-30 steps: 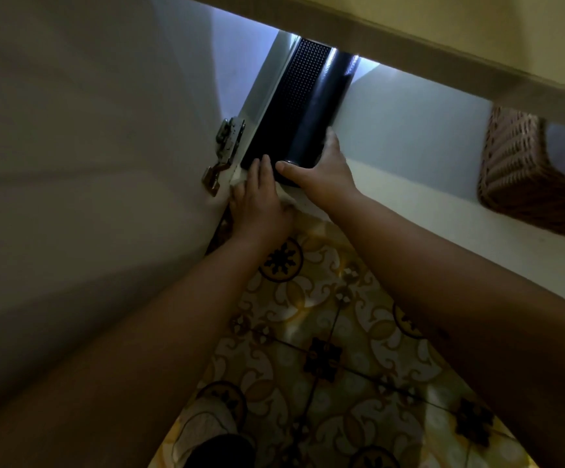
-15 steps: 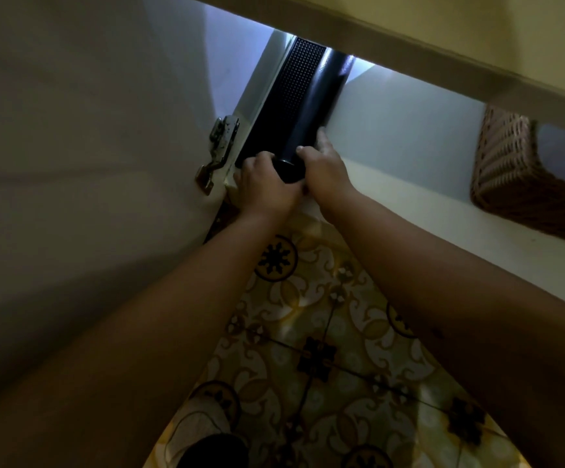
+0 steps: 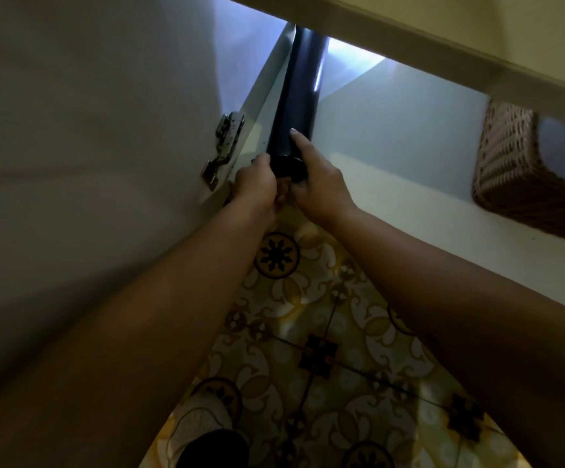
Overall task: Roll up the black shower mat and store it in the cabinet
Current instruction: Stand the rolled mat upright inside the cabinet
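The black shower mat (image 3: 299, 92) is a tight smooth roll lying lengthwise inside the white cabinet (image 3: 409, 211), pressed against its left inner wall. Its far end is hidden under the cabinet's top. My left hand (image 3: 257, 185) grips the roll's near end from the left. My right hand (image 3: 318, 180) wraps the same end from the right, with the forefinger stretched along the top of the roll. Both hands sit at the cabinet's front edge.
The open cabinet door (image 3: 88, 146) stands at the left, with a metal hinge (image 3: 225, 143) beside my left hand. A brown wicker basket (image 3: 524, 173) sits on the shelf at the right. Below is patterned yellow tile floor (image 3: 325, 349) and my foot (image 3: 203, 434).
The roll has tightened: the loose textured flap seen earlier is no longer visible. Both hands went from resting flat on its near end to gripping around it.
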Motion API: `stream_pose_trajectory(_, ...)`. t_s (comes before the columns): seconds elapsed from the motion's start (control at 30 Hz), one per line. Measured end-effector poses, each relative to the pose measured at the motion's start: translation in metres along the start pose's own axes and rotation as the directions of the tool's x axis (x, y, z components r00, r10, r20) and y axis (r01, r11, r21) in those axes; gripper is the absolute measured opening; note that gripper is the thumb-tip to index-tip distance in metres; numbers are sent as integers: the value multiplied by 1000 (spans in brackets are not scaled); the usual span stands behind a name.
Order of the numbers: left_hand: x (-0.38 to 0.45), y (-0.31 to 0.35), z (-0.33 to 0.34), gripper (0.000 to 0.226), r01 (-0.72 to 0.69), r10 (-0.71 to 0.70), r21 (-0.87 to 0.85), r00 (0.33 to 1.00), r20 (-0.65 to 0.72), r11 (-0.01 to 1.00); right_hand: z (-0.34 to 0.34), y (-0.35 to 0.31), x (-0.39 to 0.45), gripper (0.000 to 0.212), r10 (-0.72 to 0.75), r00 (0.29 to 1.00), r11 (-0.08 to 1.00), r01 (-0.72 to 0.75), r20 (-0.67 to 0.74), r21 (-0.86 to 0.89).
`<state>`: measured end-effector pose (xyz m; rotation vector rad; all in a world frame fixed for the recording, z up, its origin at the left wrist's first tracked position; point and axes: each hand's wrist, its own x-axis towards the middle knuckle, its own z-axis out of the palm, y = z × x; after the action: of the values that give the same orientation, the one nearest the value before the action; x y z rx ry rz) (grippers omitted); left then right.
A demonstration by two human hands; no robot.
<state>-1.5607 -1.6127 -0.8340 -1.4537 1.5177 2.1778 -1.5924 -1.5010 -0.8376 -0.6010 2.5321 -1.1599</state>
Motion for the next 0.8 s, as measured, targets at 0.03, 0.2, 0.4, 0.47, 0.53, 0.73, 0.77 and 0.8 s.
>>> stream_pose_trajectory(0.03, 0, 2, -1, 38, -10, 13, 82, 999, -37, 997, 2, 0, 1, 76, 2, 1000, 1000, -2, 1, -8)
stream_pose_trajectory(0.2, -5, -3, -4, 36, -263, 343, 376, 926, -161, 888, 8, -5, 9, 66, -71, 996, 971, 58, -45, -233)
stream_pose_trajectory(0.4, -6, -17, -8, 57, -480, 515, 351, 857, -5, 804, 14, -17, 12, 57, -300, 953, 862, 248, -50, -443)
stream_pose_trajectory(0.47, -5, -18, -14, 60, -465, 496, 339, 868, -5, 818, 17, -15, 11, 59, -216, 954, 962, 172, -207, -210)
stream_pose_trajectory(0.53, -4, -17, -18, 60, -498, 516, 355, 855, 48, 791, 20, -13, 12, 61, 50, 961, 997, -33, -272, 67)
stream_pose_trajectory(0.73, -1, -7, -17, 55, -438, 444, 426, 891, 91, 792, 26, -14, 5, 61, 35, 977, 997, -50, -211, -63)
stream_pose_trajectory(0.77, 1, -7, -18, 52, -413, 409, 397, 907, 98, 820, 27, -16, 3, 58, -41, 967, 990, 4, -251, -143)
stream_pose_trajectory(0.8, 2, -8, -18, 52, -388, 377, 358, 920, 103, 849, 29, -18, 2, 54, -104, 957, 976, 46, -271, -211)
